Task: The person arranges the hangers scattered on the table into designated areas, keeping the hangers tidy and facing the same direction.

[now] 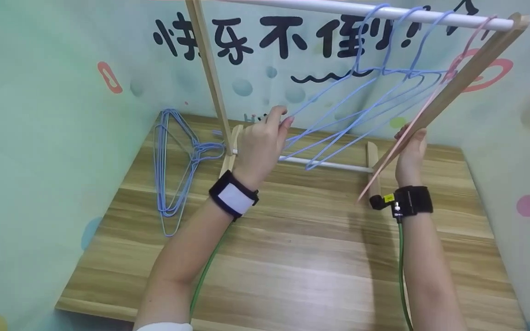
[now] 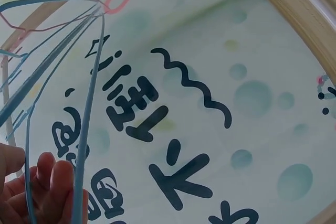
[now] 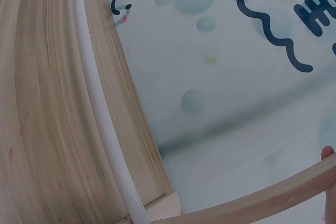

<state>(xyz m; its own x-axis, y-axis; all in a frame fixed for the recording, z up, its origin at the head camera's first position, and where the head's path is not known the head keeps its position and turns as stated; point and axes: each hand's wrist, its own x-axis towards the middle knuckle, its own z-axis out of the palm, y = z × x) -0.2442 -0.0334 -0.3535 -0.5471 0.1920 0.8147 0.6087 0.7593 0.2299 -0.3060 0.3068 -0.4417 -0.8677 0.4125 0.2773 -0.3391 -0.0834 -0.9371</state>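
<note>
blue wire makes up the hung hangers (image 1: pixel 361 119), three of whose hooks show on the upper rail (image 1: pixel 338 7), toward its right end; a pink hanger (image 1: pixel 387 159) hangs beyond them, right along the right post (image 1: pixel 472 78). the rack stands near the back edge of the worktop (image 1: pixel 302 257), with its lower rail (image 1: pixel 338 165) running parallel to that edge.

what matters in space is the slant of the hung hangers: in the head view their long axes run from high beside the right post down to the lower left, so their lower ends lie just right of the left hand (image 1: pixel 258 149), which is clearly the nearer one to them. its grip is half curled, with thumb and fingers set apart; in the left wrist view one blue wire crosses between thumb and fingertips, and i cannot tell whether it is pinched or only passes there.

the right hand (image 1: pixel 411 151) has its grip closed round the lower part of the right post, near the pink hanger; whether it touches that wire i cannot tell.

more blue hangers lie as a stack (image 1: pixel 194 154) at the worktop's back left corner, outside the left post (image 1: pixel 210 69), hooks turned toward the rack.
</note>
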